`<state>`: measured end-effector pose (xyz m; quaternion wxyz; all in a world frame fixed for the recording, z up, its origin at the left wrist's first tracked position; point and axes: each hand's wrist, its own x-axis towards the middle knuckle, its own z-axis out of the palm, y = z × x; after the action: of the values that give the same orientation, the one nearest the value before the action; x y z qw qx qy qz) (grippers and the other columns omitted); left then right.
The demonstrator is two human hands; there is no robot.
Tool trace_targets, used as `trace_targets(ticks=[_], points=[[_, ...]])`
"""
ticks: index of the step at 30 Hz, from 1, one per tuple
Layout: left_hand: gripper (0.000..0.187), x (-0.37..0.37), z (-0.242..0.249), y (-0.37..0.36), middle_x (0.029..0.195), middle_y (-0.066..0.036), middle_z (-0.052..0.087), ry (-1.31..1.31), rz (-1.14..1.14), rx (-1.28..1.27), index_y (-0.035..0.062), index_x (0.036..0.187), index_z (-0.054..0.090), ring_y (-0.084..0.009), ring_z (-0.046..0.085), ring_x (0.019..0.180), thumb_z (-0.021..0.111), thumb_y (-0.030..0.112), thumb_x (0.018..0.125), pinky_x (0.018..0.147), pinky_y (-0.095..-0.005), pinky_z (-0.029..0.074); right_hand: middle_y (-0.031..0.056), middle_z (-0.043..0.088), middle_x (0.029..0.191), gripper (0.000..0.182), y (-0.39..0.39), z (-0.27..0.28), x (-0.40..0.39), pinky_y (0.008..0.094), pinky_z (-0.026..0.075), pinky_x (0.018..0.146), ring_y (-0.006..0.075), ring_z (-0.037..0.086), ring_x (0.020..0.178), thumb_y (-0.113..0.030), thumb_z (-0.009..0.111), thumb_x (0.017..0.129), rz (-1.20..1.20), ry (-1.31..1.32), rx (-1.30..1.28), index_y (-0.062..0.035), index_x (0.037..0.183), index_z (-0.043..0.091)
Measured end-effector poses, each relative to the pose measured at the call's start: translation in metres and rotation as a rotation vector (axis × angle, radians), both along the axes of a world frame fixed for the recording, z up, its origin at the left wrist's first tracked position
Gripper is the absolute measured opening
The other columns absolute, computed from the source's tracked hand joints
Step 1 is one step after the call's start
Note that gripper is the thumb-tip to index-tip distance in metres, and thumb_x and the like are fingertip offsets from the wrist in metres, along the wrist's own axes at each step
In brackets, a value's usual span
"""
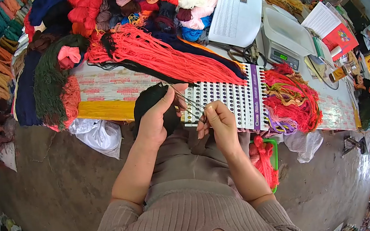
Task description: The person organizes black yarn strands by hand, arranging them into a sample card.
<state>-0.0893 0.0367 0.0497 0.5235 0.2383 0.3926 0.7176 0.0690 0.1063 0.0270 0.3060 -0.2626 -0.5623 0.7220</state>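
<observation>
My left hand [156,120] is closed around a bundle of black yarn [145,103], which bulges out behind the wrist and thumb. Thin dark strands run from it across to my right hand [222,121], whose thumb and fingers pinch them. Just beyond both hands, a white perforated card [231,103] with rows of holes and a purple printed strip [256,97] lies at the table's edge. Long coral-red yarn [170,50] stretches over the table and reaches the card. To the card's right sits a tangled heap of pink, red and olive yarn [293,101].
Colourful skeins [85,8] pile up at the back. A printed sheet [235,9], a digital scale [282,55] with a clear tray and a red booklet [340,38] lie to the right. A green basket [274,159] of red yarn stands below the table edge. Other people work farther off.
</observation>
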Motion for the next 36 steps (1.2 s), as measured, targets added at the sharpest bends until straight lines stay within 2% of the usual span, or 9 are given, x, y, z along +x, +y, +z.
trace_targets(ticks=[9,14,18,21,22,25,28,32,36], points=[[0.034,-0.002,0.008,0.002,0.082,-0.004,0.062,0.000,-0.033,-0.088,0.0021,0.110,0.058,-0.0094,0.056,0.075,0.045,0.029,0.095,0.062,-0.0211,0.043,0.0052,0.057,0.065,0.022,0.002,-0.002,0.002,0.0198,0.039,0.050,0.0111,0.054,0.051,-0.022,0.040,0.097,0.015,0.017,-0.020,-0.0039,0.086,0.047],[0.035,-0.004,-0.005,0.001,0.077,-0.003,0.060,0.100,-0.113,-0.100,0.0028,0.104,0.060,-0.0087,0.054,0.070,0.045,0.033,0.094,0.059,-0.0206,0.040,0.0030,0.055,0.061,0.023,0.003,0.006,0.007,0.0224,0.044,0.050,0.0112,0.053,0.050,-0.020,0.050,0.093,0.543,-0.029,-0.304,-0.0005,0.083,0.057],[0.041,-0.010,-0.012,-0.001,0.080,-0.006,0.062,-0.050,-0.208,-0.084,-0.0014,0.103,0.059,-0.0127,0.058,0.072,0.044,0.036,0.094,0.064,-0.0229,0.042,0.0073,0.057,0.079,0.018,0.011,-0.006,0.004,0.0243,0.043,0.052,0.0127,0.052,0.058,-0.015,0.052,0.091,0.129,0.478,-0.410,-0.0021,0.080,0.056],[0.044,0.000,0.004,-0.001,0.091,-0.009,0.065,-0.098,-0.143,-0.121,-0.0031,0.105,0.058,-0.0165,0.062,0.084,0.044,0.038,0.094,0.073,-0.0261,0.044,0.0051,0.056,0.076,0.019,0.024,-0.008,0.001,0.0218,0.040,0.056,0.0109,0.048,0.058,-0.016,0.049,0.093,-0.108,0.543,-0.520,-0.0016,0.083,0.056],[0.047,0.000,-0.001,0.000,0.106,-0.012,0.062,-0.082,-0.160,-0.038,-0.0029,0.111,0.057,-0.0182,0.059,0.100,0.043,0.038,0.094,0.082,-0.0289,0.044,0.0035,0.055,0.074,0.018,0.023,-0.008,-0.001,0.0216,0.039,0.055,0.0099,0.048,0.057,-0.015,0.050,0.093,-0.143,0.418,-0.434,-0.0016,0.085,0.059],[0.048,0.005,-0.006,0.004,0.114,-0.011,0.059,-0.077,-0.176,0.041,-0.0028,0.117,0.054,-0.0162,0.055,0.105,0.041,0.038,0.095,0.086,-0.0283,0.043,0.0028,0.053,0.073,0.014,0.008,0.002,-0.013,0.0208,0.039,0.052,0.0081,0.050,0.056,-0.010,0.055,0.090,-0.131,0.038,0.002,0.0005,0.082,0.062],[0.047,0.006,-0.002,0.001,0.117,-0.006,0.056,-0.080,-0.320,-0.040,0.0013,0.124,0.052,-0.0128,0.051,0.102,0.040,0.037,0.096,0.083,-0.0264,0.042,0.0014,0.050,0.074,0.010,-0.005,0.005,-0.027,0.0200,0.037,0.048,0.0067,0.048,0.054,-0.005,0.059,0.086,-0.099,-0.011,0.178,0.0029,0.080,0.057],[0.044,0.007,-0.001,-0.001,0.116,-0.006,0.056,0.011,-0.272,-0.074,0.0031,0.122,0.053,-0.0129,0.053,0.096,0.040,0.036,0.096,0.077,-0.0261,0.044,0.0003,0.052,0.070,0.007,-0.005,0.001,-0.028,0.0193,0.039,0.049,0.0067,0.049,0.055,-0.007,0.056,0.089,-0.062,-0.029,0.139,0.0000,0.087,0.056],[0.041,0.006,-0.005,0.002,0.111,-0.007,0.058,-0.168,-0.230,0.043,0.0024,0.118,0.056,-0.0128,0.056,0.084,0.040,0.034,0.096,0.067,-0.0259,0.046,0.0044,0.060,0.082,0.009,0.000,-0.002,-0.021,0.0201,0.042,0.056,0.0074,0.051,0.060,-0.010,0.053,0.091,-0.001,0.046,0.043,-0.0008,0.092,0.054]])
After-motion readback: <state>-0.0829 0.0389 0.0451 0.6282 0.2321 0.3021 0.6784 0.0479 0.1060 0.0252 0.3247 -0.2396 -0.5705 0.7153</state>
